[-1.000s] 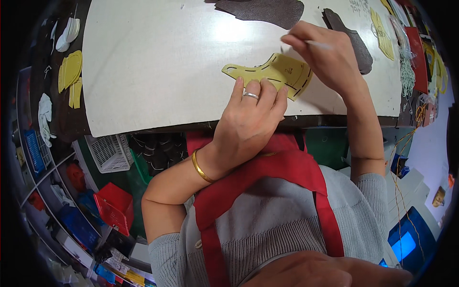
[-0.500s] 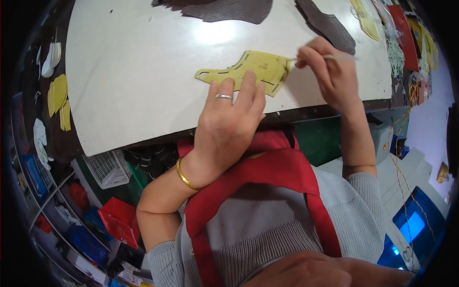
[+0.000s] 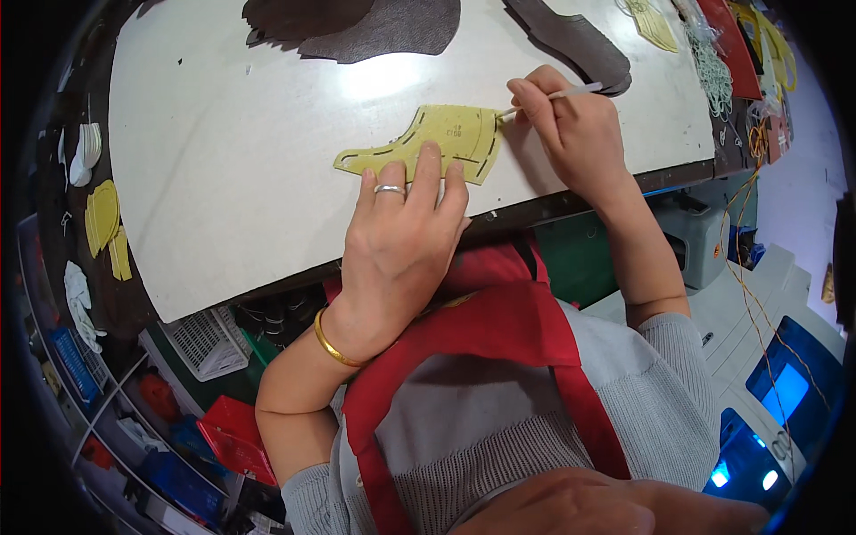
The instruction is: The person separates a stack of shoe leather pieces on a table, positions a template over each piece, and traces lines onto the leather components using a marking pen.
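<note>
A yellow flat template (image 3: 441, 129) with slots lies near the front edge of the white worktable (image 3: 232, 178). The slots look dark; whether leather lies under it I cannot tell. My left hand (image 3: 401, 232), with a ring and a gold bangle, presses the template's near side with its fingers stretched out and apart. In my right hand (image 3: 571, 129) is a slim pale pen (image 3: 584, 90), pinched between thumb and fingers. Its tip points left and meets the template's right edge, near the upper corner.
Dark brown leather pieces (image 3: 383, 34) lie at the far side, and more leather (image 3: 580, 49) at the far right. Another yellow template (image 3: 655, 28) and a bundle of pale green cords (image 3: 713, 80) are beyond. Yellow templates (image 3: 102, 218) and a white glove (image 3: 78, 294) lie left.
The whole view has shifted, so the table things appear further left. My right hand has brought the pen tip to the template's upper right corner. My left hand stays on the template.
</note>
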Tool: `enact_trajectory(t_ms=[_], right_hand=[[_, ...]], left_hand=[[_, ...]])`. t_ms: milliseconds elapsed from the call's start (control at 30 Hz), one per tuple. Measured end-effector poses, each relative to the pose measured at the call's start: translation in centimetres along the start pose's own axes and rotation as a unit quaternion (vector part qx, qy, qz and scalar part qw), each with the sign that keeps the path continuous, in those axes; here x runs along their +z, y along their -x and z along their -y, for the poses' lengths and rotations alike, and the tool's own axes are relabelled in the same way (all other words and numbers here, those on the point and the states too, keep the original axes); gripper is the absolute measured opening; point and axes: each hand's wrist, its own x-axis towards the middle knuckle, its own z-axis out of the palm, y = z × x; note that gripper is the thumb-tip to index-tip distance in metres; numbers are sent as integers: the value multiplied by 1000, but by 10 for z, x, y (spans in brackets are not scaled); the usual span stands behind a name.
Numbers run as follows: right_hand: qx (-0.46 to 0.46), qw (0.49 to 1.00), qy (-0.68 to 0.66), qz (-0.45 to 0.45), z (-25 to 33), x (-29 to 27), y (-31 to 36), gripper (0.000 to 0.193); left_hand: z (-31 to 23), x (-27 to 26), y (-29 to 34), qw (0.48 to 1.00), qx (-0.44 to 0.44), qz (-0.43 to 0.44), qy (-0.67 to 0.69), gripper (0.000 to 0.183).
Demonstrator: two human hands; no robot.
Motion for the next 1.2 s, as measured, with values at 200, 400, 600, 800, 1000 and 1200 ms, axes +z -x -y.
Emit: enact_trajectory(t_ms=[200,400,600,800,1000,1200], right_hand=[[-110,993,37,-4,69,7,25,15],[-50,998,26,27,-4,10,-23,16],[19,973,-12,230,30,-2,-34,27],[249,968,-41,8,-44,-76,-38,24],[228,968,-16,-104,-67,-88,-25,25],[221,960,-133,-108,-43,-58,-31,26]], left_hand=[[6,-1,-5,1000,1,3,-4,51],[2,-13,-13,999,29,5,-21,44],[3,-7,-17,993,1,77,-86,32],[49,-14,-82,962,168,-185,-112,32],[94,4,-96,972,129,-85,-178,33],[77,-7,-80,979,138,-98,-111,23]])
